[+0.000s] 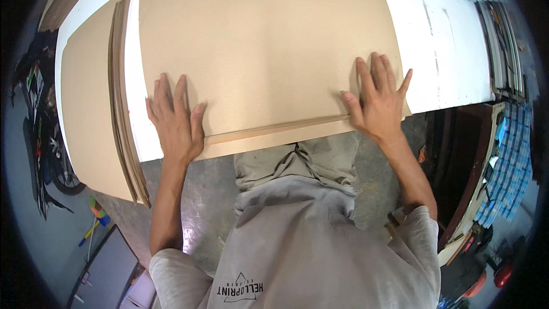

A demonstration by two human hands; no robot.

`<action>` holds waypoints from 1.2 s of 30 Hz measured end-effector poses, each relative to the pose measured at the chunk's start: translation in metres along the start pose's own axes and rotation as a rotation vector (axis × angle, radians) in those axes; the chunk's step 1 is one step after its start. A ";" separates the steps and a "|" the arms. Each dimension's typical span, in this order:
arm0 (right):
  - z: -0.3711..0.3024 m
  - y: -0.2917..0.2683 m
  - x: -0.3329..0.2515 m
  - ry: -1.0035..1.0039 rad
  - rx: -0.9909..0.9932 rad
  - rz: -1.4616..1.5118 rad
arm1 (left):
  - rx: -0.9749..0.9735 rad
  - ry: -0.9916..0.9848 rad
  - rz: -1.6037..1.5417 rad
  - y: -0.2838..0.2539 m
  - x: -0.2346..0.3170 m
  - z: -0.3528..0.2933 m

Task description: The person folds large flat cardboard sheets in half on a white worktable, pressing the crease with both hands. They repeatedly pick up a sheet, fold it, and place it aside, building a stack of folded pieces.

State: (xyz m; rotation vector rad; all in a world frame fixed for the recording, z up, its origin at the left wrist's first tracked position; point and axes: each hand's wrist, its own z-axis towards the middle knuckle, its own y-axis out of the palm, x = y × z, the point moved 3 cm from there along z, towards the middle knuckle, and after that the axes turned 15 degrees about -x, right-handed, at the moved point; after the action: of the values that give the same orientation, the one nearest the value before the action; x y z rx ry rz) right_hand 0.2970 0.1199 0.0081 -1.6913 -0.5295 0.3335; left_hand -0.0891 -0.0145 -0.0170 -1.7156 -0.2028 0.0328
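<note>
Large tan cardboard sheets (pixel 269 51) lie before me on a white tabletop (pixel 440 40), their near edges slightly fanned and overhanging the table's front. My left hand (pixel 176 123) rests palm down at the near left corner of the top sheet, fingers spread and pointing away from me. At the near right corner my right hand (pixel 380 94) lies flat too, its fingers apart and the little finger reaching past the sheet's side. Neither hand grasps anything. To the left stands a second stack of cardboard (pixel 91 97), its layered edge (pixel 123 97) turned toward the first sheets.
A bicycle (pixel 54 149) stands beyond the table at left. Below it are a grey panel (pixel 106 269) and a colourful duster (pixel 98 212). On the right, a shelf unit (pixel 472 177) carries blue checked cloth (pixel 509 160), near a stack of thin boards (pixel 503 51).
</note>
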 end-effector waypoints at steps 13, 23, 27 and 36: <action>0.025 0.011 0.043 -0.080 0.228 0.307 | -0.005 0.025 0.001 -0.003 0.003 0.003; 0.027 0.030 0.094 -0.153 0.140 0.204 | 0.117 0.206 -0.063 -0.018 -0.030 -0.005; 0.031 0.020 0.070 -0.133 0.186 0.054 | 0.004 0.100 0.042 -0.008 -0.029 -0.002; 0.058 0.000 -0.174 -0.377 0.178 0.420 | 0.031 0.090 0.066 -0.011 -0.023 -0.002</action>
State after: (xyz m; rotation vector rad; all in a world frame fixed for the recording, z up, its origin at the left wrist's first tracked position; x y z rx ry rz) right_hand 0.1195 0.0789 -0.0151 -1.5627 -0.3980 0.9895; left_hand -0.1128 -0.0184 -0.0085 -1.6880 -0.0785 0.0077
